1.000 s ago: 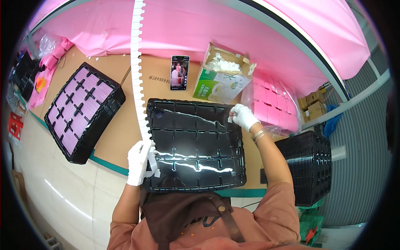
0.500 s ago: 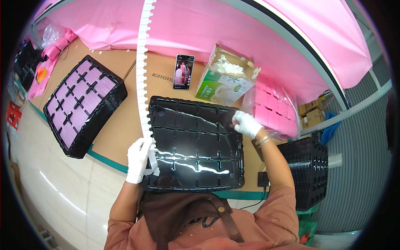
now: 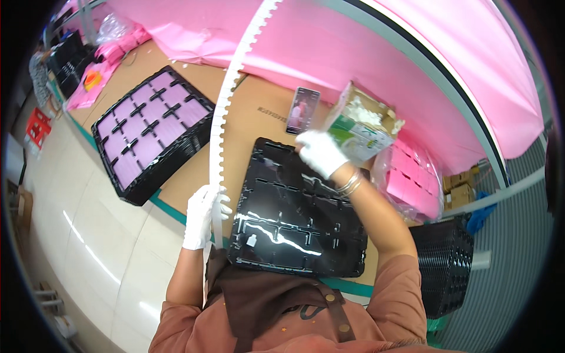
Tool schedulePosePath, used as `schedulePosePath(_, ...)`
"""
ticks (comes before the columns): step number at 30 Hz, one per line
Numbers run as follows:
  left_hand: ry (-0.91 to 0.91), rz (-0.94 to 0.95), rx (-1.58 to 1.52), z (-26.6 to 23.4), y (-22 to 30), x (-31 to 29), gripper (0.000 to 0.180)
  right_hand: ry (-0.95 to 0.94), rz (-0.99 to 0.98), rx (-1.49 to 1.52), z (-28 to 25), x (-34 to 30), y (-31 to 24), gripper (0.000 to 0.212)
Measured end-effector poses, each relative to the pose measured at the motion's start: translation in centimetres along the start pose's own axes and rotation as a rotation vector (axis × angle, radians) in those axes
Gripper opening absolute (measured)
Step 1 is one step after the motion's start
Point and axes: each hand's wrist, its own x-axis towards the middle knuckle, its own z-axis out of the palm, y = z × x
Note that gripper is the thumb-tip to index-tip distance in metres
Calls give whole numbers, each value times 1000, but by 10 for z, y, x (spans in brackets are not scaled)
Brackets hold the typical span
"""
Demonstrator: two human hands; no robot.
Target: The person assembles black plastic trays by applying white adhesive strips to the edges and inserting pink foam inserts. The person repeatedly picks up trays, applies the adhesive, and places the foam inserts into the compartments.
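At the table's (image 3: 187, 182) near edge, a white strip (image 3: 222, 105) is gripped by the curled left hand (image 3: 203, 216); the right hand's (image 3: 322, 154) state cannot be told.

Two hands (image 3: 202, 216), one white strip (image 3: 216, 147), one phone (image 3: 302, 110), perhaps four tray piles (image 3: 294, 215)

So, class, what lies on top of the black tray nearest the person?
A small white piece lies near the lower left of the black tray. The right hand and forearm cover part of its upper right, hiding anything beneath.
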Motion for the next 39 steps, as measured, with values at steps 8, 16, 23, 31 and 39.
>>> schedulePosePath(8,27,36,75,-47,-11,-5,29,-383,-62,275,58,-17,-106,12)
schedulePosePath(16,-12,7,60,-40,-18,3,28,-487,-146,69,55,-80,-156,6)
schedulePosePath(23,-37,-10,20,-38,-28,5,30,-398,-165,-150,60,-88,-169,7)
schedulePosePath(31,-49,-16,0,-41,-35,2,29,-404,-163,-213,62,-89,-177,13)
schedulePosePath(39,-59,-15,3,-42,-37,-1,30,-425,-102,-216,61,-88,-182,17)
